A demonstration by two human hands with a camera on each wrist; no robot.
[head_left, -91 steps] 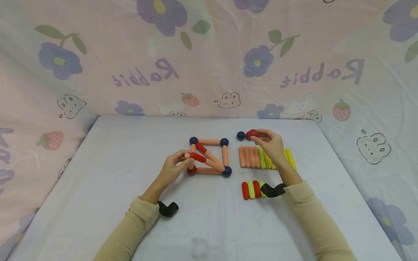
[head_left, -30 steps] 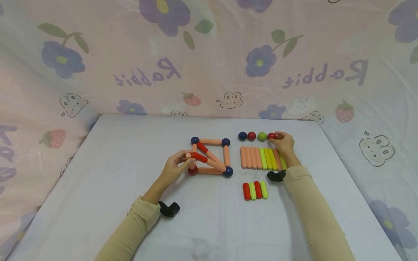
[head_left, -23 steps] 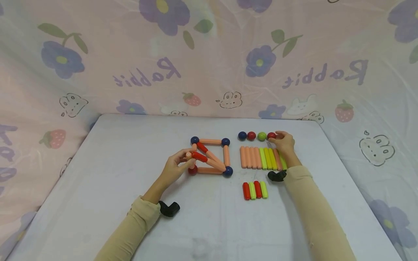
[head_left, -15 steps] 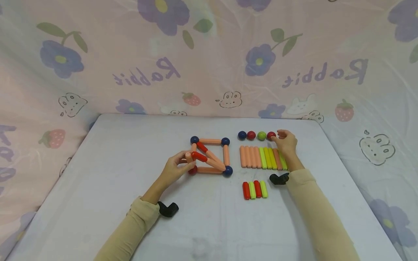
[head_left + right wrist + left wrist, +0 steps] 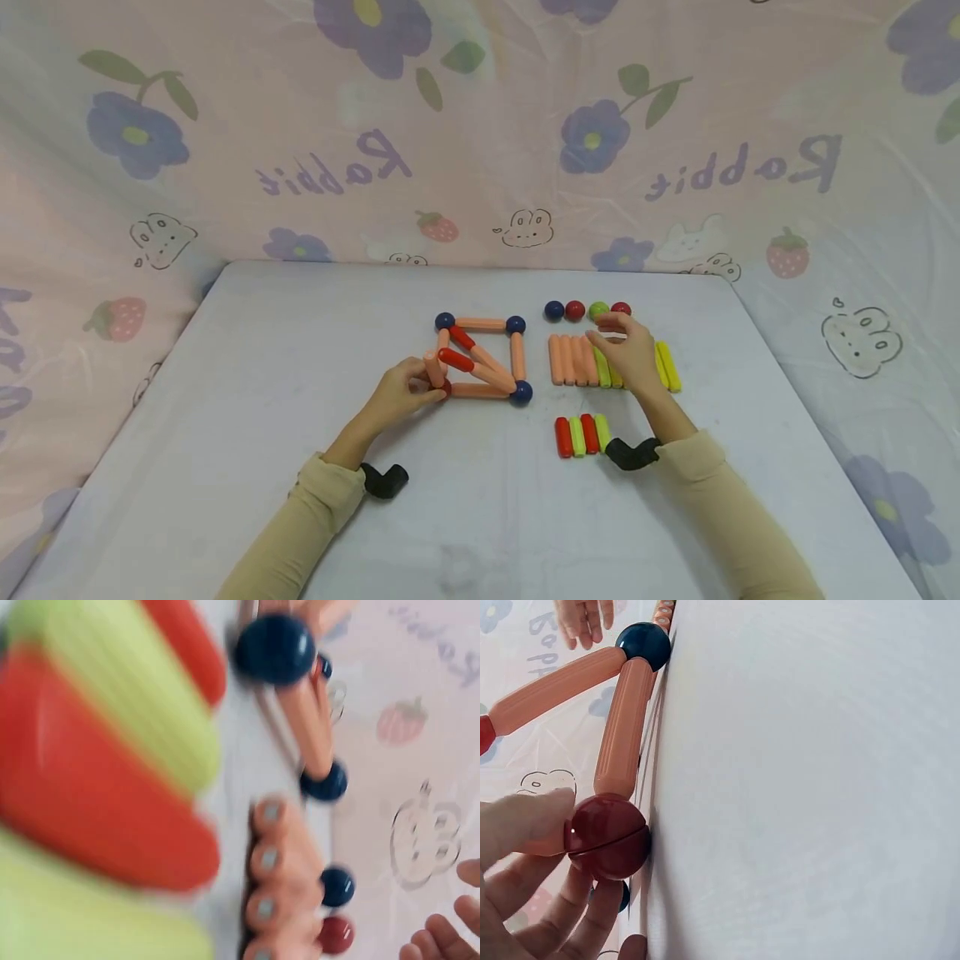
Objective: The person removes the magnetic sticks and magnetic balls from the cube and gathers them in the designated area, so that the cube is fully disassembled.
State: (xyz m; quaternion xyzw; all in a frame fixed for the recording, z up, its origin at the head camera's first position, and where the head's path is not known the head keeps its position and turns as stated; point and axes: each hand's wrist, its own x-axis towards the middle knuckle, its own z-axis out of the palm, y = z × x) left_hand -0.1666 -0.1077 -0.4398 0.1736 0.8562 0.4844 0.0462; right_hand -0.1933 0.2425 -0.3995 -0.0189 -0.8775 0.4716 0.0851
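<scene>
My left hand (image 5: 397,393) pinches the red ball (image 5: 607,836) at the near left corner of a square of orange magnetic sticks, beside a raised orange stick (image 5: 432,368). Blue balls (image 5: 520,392) form the other corners. Two slanting lines of red (image 5: 455,360) and orange sticks run from the near right ball, the nearer one ending by the left hand. My right hand (image 5: 633,354) hovers over the row of orange, green and yellow sticks (image 5: 567,360), fingers loosely bent, holding nothing. Its fingertips (image 5: 442,934) appear bare in the right wrist view.
Behind the stick row stand a blue ball (image 5: 553,311), a red ball (image 5: 574,311), a green ball (image 5: 597,310) and another red ball (image 5: 621,309). Short red and green sticks (image 5: 589,434) lie nearer. A printed curtain (image 5: 465,133) hangs at the table's back edge.
My right hand has left the red ball at the row's right end and moved left and nearer, over the sticks. My left fingers have slid down the raised stick to the corner ball.
</scene>
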